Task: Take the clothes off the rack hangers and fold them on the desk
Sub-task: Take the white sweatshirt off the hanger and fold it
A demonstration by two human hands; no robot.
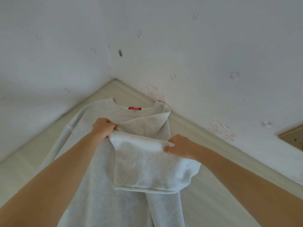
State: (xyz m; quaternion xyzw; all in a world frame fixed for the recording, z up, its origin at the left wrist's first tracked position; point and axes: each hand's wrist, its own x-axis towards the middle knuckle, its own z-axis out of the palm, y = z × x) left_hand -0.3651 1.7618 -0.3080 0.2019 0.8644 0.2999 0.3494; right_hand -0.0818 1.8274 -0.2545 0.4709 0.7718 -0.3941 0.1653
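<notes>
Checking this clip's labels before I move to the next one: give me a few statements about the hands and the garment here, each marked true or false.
1. Both hands grip the same fold of the grey sweatshirt. True: the left hand and the right hand each pinch an end of the folded part.
2. The sweatshirt hangs on a hanger. False: it lies spread on the desk.
3. A red label shows inside the neckline. True.
4. The collar points toward the person. False: it points away, toward the wall corner.
5. The right hand is idle at the desk edge. False: it holds the fabric.
</notes>
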